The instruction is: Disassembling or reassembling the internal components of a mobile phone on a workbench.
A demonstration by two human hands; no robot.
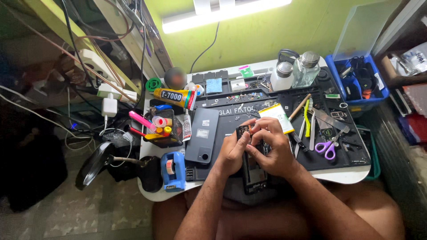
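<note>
Centrally, both hands pinch at an opened phone (pixel 253 171) on the surface (pixel 342 174): left hand (pixel 232 153) steadying, right hand (pixel 272 149) gripping its top. Grey back cover (pixel 202 135) already lies off, left; battery (pixel 276 116) sits above, reassembly remaining.

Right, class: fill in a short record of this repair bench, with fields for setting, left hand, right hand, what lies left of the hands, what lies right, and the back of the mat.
setting: small white table with a black work mat, green wall behind
left hand: grips the opened phone at its left edge
right hand: on the phone, fingertips at its top
left of hands: grey back cover, blue tape dispenser
right of hands: purple scissors, tweezers
back of mat: two bottles, glue tube
</note>
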